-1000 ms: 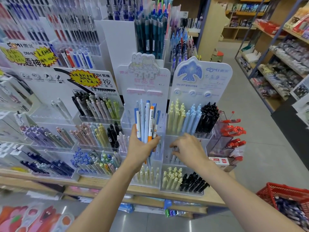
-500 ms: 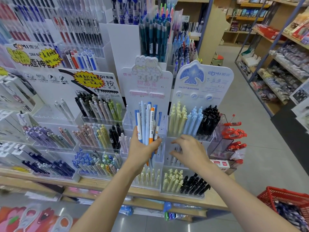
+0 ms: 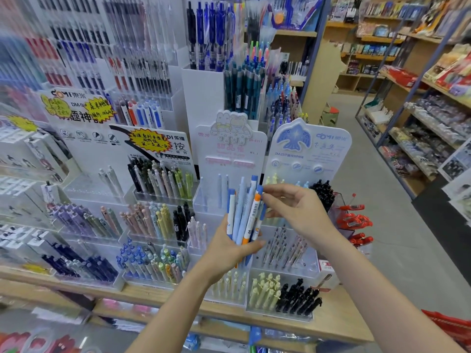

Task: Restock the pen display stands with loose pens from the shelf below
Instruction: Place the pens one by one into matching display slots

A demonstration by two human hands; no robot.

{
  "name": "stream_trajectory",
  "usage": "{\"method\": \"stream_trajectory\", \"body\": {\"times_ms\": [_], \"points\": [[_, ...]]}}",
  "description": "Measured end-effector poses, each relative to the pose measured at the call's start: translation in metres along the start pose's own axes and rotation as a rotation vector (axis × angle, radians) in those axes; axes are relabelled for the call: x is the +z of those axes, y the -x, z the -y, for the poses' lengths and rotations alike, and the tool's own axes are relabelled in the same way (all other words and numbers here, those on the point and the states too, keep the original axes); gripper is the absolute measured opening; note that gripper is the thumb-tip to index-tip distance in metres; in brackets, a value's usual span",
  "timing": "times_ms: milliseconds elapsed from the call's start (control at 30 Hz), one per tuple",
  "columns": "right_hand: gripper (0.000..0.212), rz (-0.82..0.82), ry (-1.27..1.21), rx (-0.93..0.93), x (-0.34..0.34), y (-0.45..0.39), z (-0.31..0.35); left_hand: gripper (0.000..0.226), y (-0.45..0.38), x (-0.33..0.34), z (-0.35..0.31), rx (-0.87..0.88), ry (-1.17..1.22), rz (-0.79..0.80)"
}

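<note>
My left hand (image 3: 229,247) grips a bundle of loose pens (image 3: 243,215), blue, white and orange, upright in front of the pink-headed display stand (image 3: 230,149). My right hand (image 3: 297,211) pinches the top of one blue-capped pen in that bundle with thumb and fingertips. The blue bird display stand (image 3: 309,149) rises just behind my right hand, with black pens (image 3: 323,193) in its top tier and patterned pens (image 3: 283,247) in its middle tier. The pink stand's top tier holds only a few pale pens (image 3: 221,189).
Tiered clear stands full of coloured pens (image 3: 158,220) fill the wooden shelf (image 3: 339,324) to the left. Red items (image 3: 353,219) hang at the right of the blue stand. A red basket (image 3: 451,327) sits on the floor at lower right. An aisle with shelving runs to the right.
My right hand has risen from the blue stand's middle tier to the top of the pen bundle and pinches one pen. The left hand has kept its hold on the bundle.
</note>
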State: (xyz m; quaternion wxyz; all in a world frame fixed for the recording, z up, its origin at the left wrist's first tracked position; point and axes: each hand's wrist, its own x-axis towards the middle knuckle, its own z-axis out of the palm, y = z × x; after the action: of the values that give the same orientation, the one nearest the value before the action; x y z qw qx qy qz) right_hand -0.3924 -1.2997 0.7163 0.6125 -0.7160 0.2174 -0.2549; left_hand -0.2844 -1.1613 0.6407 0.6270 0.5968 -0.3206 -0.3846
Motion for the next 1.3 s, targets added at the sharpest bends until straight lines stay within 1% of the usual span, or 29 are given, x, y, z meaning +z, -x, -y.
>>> {"method": "stream_trajectory", "body": {"times_ms": [100,133,233,267,400,433,500,533,600,667,733,800,867,900,1033,1100,1167,1233,1300], "points": [[0.017,0.013,-0.046,0.027,0.001,0.006,0.0,0.058,0.002,-0.001,-0.001,0.029,-0.052,-0.033],[0.02,0.012,-0.075,0.049,0.002,0.008,-0.003,0.063,0.002,0.0,-0.001,0.049,-0.067,-0.051],[0.046,0.026,-0.171,0.11,0.006,0.012,-0.008,0.071,0.0,0.001,0.002,0.142,-0.138,-0.108],[0.05,0.036,-0.18,0.107,0.007,0.013,-0.009,0.071,-0.001,0.002,0.005,0.167,-0.173,-0.124],[0.054,0.099,-0.125,0.045,0.008,0.018,-0.006,0.068,0.001,0.002,0.013,0.202,-0.262,-0.169],[0.057,0.097,-0.105,0.019,0.007,0.019,-0.005,0.07,0.002,0.003,0.014,0.203,-0.262,-0.173],[0.06,0.032,-0.031,-0.06,0.003,0.02,-0.002,0.072,0.004,0.004,0.014,0.203,-0.261,-0.186],[0.057,-0.004,0.012,-0.098,0.001,0.02,0.0,0.072,0.005,0.004,0.014,0.211,-0.266,-0.199],[0.045,-0.021,0.066,-0.142,-0.002,0.02,0.003,0.072,0.006,0.003,0.015,0.233,-0.279,-0.213],[0.035,0.014,0.116,-0.169,-0.004,0.02,0.004,0.075,0.007,0.003,0.014,0.255,-0.3,-0.221],[0.032,0.083,0.109,-0.164,-0.004,0.02,0.005,0.079,0.009,0.004,0.012,0.287,-0.34,-0.233],[0.028,0.146,0.059,-0.164,-0.002,0.021,0.006,0.071,0.01,0.005,0.011,0.338,-0.378,-0.248],[0.026,0.171,0.018,-0.162,-0.004,0.022,0.005,0.061,0.01,0.003,0.011,0.373,-0.383,-0.256],[0.025,0.178,0.01,-0.16,-0.005,0.023,0.005,0.062,0.01,0.002,0.011,0.379,-0.385,-0.257],[0.019,0.184,0.063,-0.198,-0.009,0.025,0.008,0.077,0.01,0.002,0.008,0.374,-0.41,-0.241],[0.021,0.176,0.092,-0.208,-0.008,0.026,0.011,0.08,0.01,0.002,0.008,0.363,-0.415,-0.234],[0.018,0.142,0.222,-0.201,-0.006,0.024,0.012,0.081,0.008,0.002,0.012,0.307,-0.408,-0.201],[0.008,0.065,0.366,-0.202,-0.003,0.019,0.012,0.079,0.009,0.003,0.014,0.227,-0.33,-0.138],[0.005,-0.056,0.37,-0.183,-0.002,0.012,0.017,0.072,0.01,0.006,0.015,0.133,-0.208,-0.077]]}}
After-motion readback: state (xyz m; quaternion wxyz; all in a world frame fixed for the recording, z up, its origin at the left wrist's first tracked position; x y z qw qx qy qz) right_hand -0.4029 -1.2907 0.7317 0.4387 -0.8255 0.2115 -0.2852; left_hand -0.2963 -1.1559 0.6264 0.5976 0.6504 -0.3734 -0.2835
